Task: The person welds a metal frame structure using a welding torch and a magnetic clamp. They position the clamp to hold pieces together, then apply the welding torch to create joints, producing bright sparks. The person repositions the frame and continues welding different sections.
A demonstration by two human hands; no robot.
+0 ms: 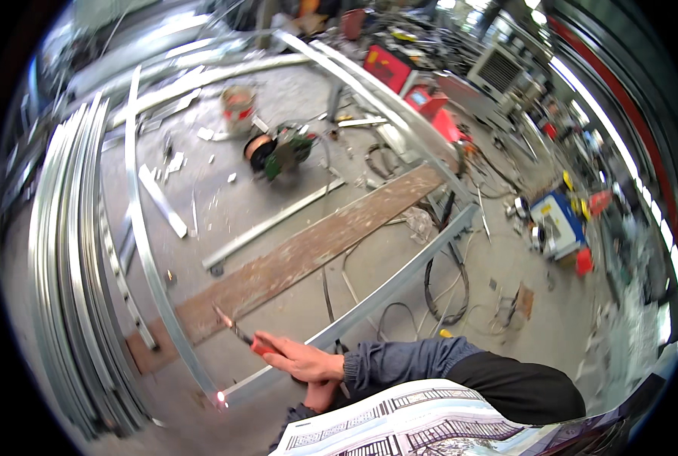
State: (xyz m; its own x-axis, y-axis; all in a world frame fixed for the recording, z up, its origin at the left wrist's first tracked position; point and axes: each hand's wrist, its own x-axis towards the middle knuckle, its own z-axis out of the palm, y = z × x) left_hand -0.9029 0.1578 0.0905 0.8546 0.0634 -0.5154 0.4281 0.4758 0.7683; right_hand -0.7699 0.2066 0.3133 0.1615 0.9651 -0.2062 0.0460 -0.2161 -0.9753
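Observation:
My right hand [308, 361] grips a red-handled electrode holder [257, 344] whose thin rod [229, 323] points up and to the left over a wooden plank. My left hand [320, 395] sits just under the right wrist, mostly hidden, and its fingers cannot be made out. A small glowing spot [221, 397] shows where a curved steel bar [150, 266] meets a straight steel tube [377, 300], a little below and to the left of the hands. A sheet printed with gate drawings [415, 425] lies across my lap at the lower edge.
A long wooden plank [316, 243] crosses the concrete floor. Several curved steel profiles [69, 266] are stacked at the left. A green grinder [282, 148], a paint bucket [238, 106], red welding machines [388, 67], a blue machine [555, 224] and loose cables [445, 285] lie around.

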